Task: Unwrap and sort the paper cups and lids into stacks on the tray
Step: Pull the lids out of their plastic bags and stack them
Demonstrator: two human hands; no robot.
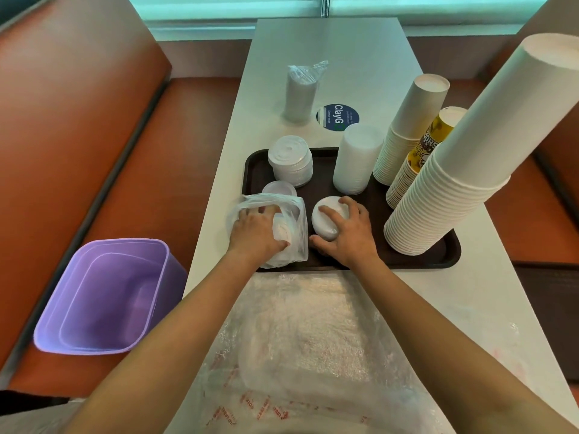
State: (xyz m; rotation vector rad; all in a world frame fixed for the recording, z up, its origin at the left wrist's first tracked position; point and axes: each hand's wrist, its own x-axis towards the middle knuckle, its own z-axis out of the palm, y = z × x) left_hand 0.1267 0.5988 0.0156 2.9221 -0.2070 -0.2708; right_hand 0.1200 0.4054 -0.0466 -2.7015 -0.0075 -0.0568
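Nearest to the camera lies a large crumpled clear plastic bag with red print (300,349), spread flat on the white rectangular table (354,57) in front of the person. Beyond it stands the dark brown plastic tray (438,256).

On the near left corner of the tray, the left hand (255,231) is inside a thin clear plastic wrapper (297,233); its fingers are curled around a stack of white plastic lids (283,231) that is partly in the wrapper. Just beside it, the right hand (349,236) rests on a short stack of white round lids (326,219) standing on the tray, with fingers and thumb curved around its sides and gripping it.

Farther on the tray there are a small translucent lid (279,187), a medium stack of white lids with sip holes (291,161), and a tall stack of translucent white lids (357,159). On the right side of the tray stand three tilted columns of upside-down paper cups: a very tall white paper cup stack (470,158), a yellow printed cup stack (419,158) behind it, and another white cup stack (407,130).

Beyond the tray, on the table, a sleeve of lids wrapped in clear plastic (300,92) stands upright near a round blue sticker (338,117).

To the left, a purple plastic bin (109,296) sits on the orange bench seat (62,136).
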